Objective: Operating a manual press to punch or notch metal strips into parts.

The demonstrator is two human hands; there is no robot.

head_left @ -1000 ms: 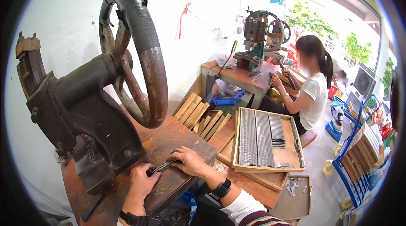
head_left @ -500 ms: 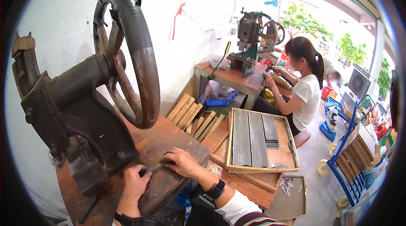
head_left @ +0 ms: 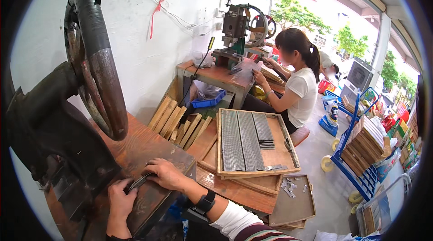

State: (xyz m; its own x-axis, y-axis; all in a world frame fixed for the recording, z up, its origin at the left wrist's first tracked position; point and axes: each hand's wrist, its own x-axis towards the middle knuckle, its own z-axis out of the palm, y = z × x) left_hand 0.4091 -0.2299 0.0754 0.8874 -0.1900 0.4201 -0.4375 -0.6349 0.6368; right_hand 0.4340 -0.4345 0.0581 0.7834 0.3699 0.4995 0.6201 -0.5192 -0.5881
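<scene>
Over the wooden bench (head_left: 149,148), my left hand (head_left: 120,199) and my right hand (head_left: 166,174) grip a short dark grey metallic strip (head_left: 140,181) by its two ends. Fingers of both hands are closed around it, so only its middle shows. The strip looks slightly curved and could be a stack of thin pieces; I cannot tell. Left of my hands stands a heavy dark hand press (head_left: 58,128) with a large, partly taped handwheel (head_left: 101,60). To the right, a wooden tray (head_left: 259,173) carries rows of similar grey strips (head_left: 249,137).
Wooden bars (head_left: 169,117) lean behind the bench. A lower tray (head_left: 291,207) holds small metal pieces. Beyond, a co-worker (head_left: 297,85) sits at another press (head_left: 236,29), handling a plastic bag. A blue trolley (head_left: 349,166) loaded with wooden trays stands at the right.
My view has turned to the right, so the press, bench and trays appear further left. Both hands keep hold of the strip, which looks more tilted and curved.
</scene>
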